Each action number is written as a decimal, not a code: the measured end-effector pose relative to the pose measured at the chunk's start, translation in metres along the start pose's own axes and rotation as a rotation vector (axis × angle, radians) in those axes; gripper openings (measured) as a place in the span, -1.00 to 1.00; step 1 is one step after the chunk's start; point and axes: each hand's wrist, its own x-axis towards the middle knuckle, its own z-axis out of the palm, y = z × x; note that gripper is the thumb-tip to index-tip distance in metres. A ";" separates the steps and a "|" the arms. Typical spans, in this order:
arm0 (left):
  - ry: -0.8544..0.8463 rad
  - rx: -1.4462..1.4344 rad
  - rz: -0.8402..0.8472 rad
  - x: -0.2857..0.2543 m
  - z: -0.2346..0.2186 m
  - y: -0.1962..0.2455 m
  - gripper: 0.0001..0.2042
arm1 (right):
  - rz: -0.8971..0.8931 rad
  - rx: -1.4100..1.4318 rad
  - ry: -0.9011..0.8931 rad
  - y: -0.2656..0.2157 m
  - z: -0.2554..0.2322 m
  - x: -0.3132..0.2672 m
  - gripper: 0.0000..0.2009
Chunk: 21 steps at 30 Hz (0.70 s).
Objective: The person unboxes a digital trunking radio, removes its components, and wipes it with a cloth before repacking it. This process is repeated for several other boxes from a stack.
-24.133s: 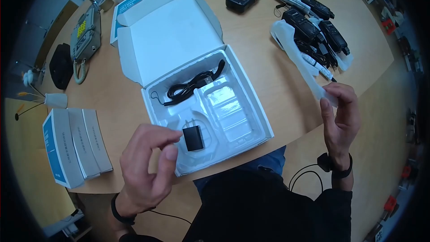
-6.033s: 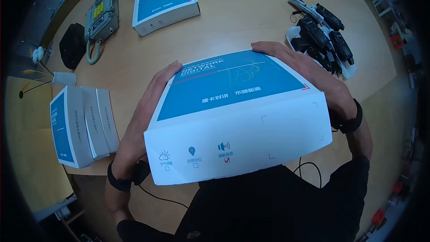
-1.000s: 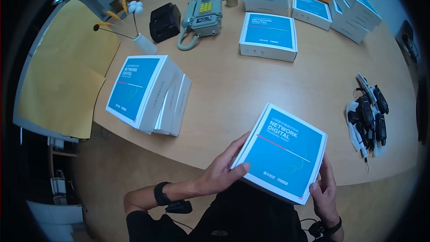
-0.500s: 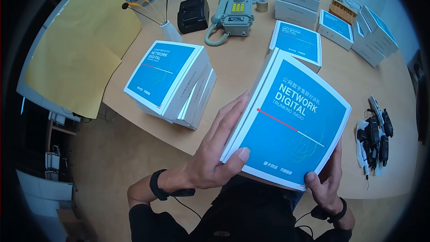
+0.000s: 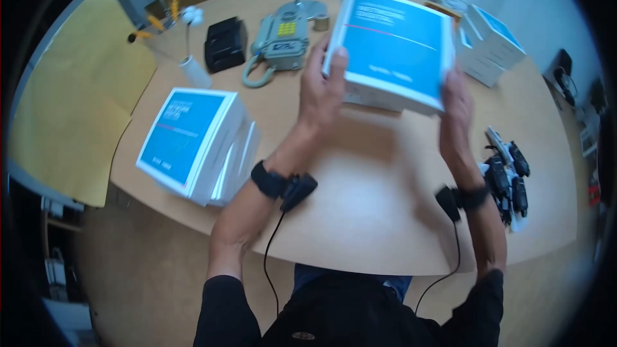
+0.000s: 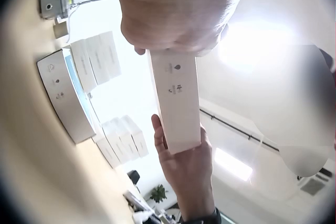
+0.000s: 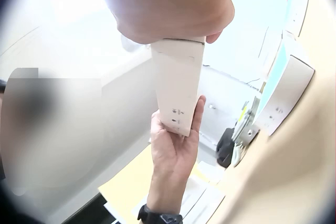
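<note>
A closed white box with a blue lid (image 5: pixel 395 45) is held up over the far part of the table, its side panel showing in the left wrist view (image 6: pixel 178 103) and the right wrist view (image 7: pixel 178 85). My left hand (image 5: pixel 321 93) grips its left edge, thumb on top. On the opposite edge, my right hand (image 5: pixel 456 112) grips the box. Both wrist views show another closed box (image 6: pixel 65 95) (image 7: pixel 289 90) standing on the table below; the raised box hides it in the head view.
Stacked boxes (image 5: pixel 186 141) stand at the left table edge, more boxes (image 5: pixel 491 42) at the back right. A telephone (image 5: pixel 283 42), a black device (image 5: pixel 225 45) and a vase (image 5: pixel 195 72) are at back left. Black radios (image 5: pixel 504 177) and cables lie at right.
Both hands have carried the box away from the body, up and over the far part of the table. The head view has shifted too.
</note>
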 end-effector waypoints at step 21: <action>0.215 0.029 -0.140 0.020 0.023 -0.162 -0.53 | 0.194 0.022 -0.183 0.134 0.026 0.024 0.05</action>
